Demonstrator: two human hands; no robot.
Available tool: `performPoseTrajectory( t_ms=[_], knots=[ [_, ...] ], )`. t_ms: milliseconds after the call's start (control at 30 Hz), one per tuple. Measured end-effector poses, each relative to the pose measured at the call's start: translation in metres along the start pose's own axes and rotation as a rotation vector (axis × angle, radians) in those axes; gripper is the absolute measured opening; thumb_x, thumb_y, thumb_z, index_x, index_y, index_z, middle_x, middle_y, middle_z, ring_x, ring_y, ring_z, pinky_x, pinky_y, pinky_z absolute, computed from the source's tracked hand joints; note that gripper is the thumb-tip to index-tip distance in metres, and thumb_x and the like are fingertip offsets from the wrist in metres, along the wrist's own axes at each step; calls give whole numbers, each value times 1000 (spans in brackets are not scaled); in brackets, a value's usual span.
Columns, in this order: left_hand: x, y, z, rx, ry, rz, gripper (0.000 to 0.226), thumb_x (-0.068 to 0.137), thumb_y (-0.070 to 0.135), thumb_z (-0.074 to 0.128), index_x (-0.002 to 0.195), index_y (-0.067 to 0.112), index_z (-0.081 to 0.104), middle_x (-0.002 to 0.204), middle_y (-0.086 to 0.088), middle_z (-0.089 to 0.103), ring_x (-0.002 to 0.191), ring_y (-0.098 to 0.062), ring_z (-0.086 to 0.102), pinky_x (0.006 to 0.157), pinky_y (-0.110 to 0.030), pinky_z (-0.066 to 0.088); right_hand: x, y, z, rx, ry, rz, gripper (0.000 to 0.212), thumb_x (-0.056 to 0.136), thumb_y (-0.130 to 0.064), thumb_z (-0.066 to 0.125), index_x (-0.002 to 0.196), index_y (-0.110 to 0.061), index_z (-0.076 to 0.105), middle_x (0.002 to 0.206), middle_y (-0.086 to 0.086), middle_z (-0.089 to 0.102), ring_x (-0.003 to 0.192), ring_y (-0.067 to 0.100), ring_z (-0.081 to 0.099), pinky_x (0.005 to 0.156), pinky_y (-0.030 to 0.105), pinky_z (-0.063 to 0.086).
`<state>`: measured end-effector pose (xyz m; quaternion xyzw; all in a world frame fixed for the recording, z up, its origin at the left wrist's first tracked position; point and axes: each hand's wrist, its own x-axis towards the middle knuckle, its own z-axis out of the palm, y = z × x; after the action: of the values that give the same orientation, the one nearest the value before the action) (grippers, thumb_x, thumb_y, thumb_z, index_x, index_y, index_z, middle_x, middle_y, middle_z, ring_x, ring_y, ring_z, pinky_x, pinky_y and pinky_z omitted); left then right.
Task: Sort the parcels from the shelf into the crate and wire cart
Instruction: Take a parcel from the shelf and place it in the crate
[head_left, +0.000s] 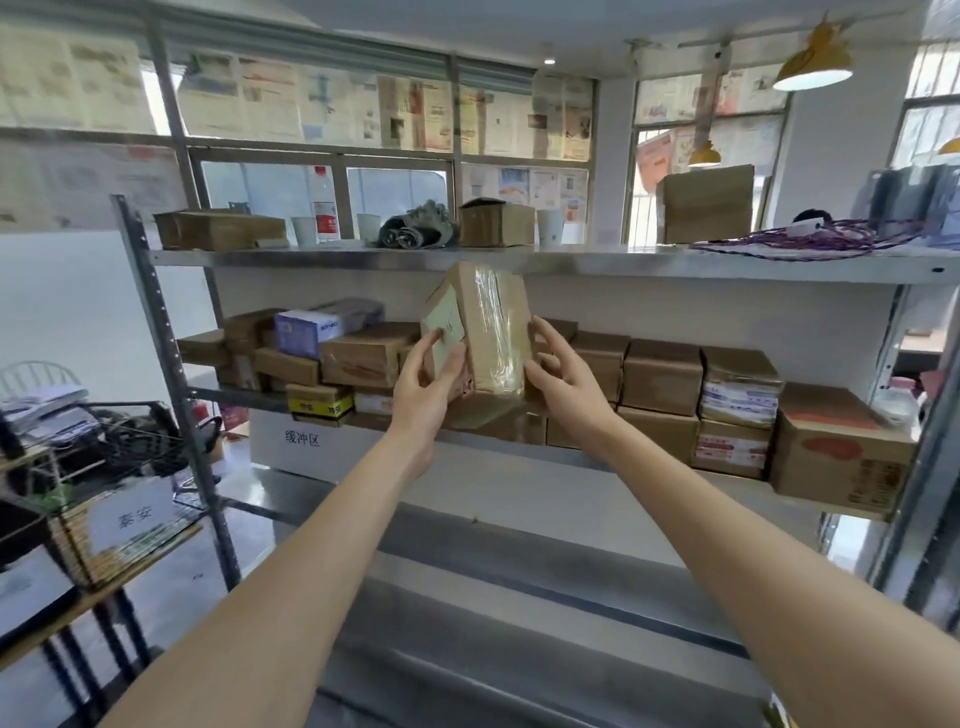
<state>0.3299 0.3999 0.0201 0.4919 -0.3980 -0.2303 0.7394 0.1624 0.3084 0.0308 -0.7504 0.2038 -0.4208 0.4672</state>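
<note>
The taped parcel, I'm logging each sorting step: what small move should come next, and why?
Probably tilt the taped parcel to read its pale label. Both the left hand and right hand hold it clear of the shelf, so its destination is the open question.

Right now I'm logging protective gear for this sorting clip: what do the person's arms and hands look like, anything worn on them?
Both forearms are bare as far as the frame shows: no sleeves in view. The left hand and right hand wear no gloves, and no watch, ring or wristband is visible.
</note>
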Motion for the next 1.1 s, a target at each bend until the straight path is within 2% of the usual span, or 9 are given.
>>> performPoseTrajectory(
  t_ms=[167, 267, 367, 467, 633, 800, 933, 1033, 1100],
  knots=[
    [8, 2, -47, 91, 60, 82, 72, 72, 62, 83, 136, 48, 54, 140, 11, 58, 129, -12, 56, 106, -43, 51, 19, -1, 46, -84, -23, -65, 46, 108, -9, 44, 147, -32, 48, 143, 0, 57, 127, 15, 59, 100, 35, 56],
    [16, 1, -86, 161, 111, 118, 63, 82, 41, 83, 138, 43, 55, 140, 12, 58, 131, -10, 52, 106, -43, 52, 32, -7, 81, -95, -76, -34, 44, 106, -31, 51, 150, -34, 46, 141, -4, 58, 125, 9, 59, 103, 37, 54],
    [27, 3, -133, 269, 150, 147, 60, 84, 30, 82, 137, 43, 57, 140, 10, 59, 132, -14, 53, 102, -46, 54, 42, -18, 124, -64, -169, -14, 52, 101, -47, 57, 149, -39, 37, 127, -13, 65, 109, -1, 66, 92, 23, 56],
    [34, 11, -178, 334, 193, 157, 59, 86, 22, 81, 138, 36, 58, 138, 8, 59, 128, -16, 56, 96, -43, 58, 55, -23, 170, -82, -184, -16, 80, 91, -53, 68, 158, -34, 29, 144, -7, 55, 122, 12, 62, 99, 35, 56],
    [42, 28, -259, 425, 253, 154, 57, 88, 21, 79, 139, 35, 57, 136, 13, 53, 127, -17, 53, 90, -40, 61, 79, -26, 254, 42, -228, 17, 71, 92, -41, 72, 153, -39, 34, 139, 4, 57, 112, 17, 68, 88, 36, 62],
    [46, 40, -353, 457, 309, 139, 56, 84, 27, 82, 134, 39, 60, 139, 9, 58, 126, -21, 56, 90, -38, 61, 97, -32, 343, 140, -282, 73, 65, 93, -35, 74, 149, -40, 41, 125, -2, 64, 97, 13, 73, 73, 28, 62],
    [44, 49, -430, 455, 336, 121, 50, 87, 29, 80, 132, 42, 62, 138, 5, 58, 122, -22, 57, 91, -40, 61, 108, -32, 420, 172, -309, 109, 59, 95, -36, 70, 147, -42, 42, 120, -3, 65, 99, 14, 69, 67, 25, 60],
    [40, 54, -484, 451, 373, 108, 43, 95, 22, 71, 135, 35, 60, 123, 10, 62, 107, -9, 63, 77, -20, 59, 117, -26, 478, 200, -344, 163, 58, 96, -37, 68, 147, -42, 42, 122, 0, 65, 103, 17, 68, 71, 29, 58],
    [38, 54, -524, 513, 417, 79, 41, 98, 26, 67, 137, 33, 59, 123, 11, 62, 106, -8, 63, 80, -21, 58, 125, -20, 515, 205, -368, 192, 55, 96, -38, 67, 145, -44, 42, 119, -1, 65, 102, 17, 67, 74, 31, 57]
  ],
)
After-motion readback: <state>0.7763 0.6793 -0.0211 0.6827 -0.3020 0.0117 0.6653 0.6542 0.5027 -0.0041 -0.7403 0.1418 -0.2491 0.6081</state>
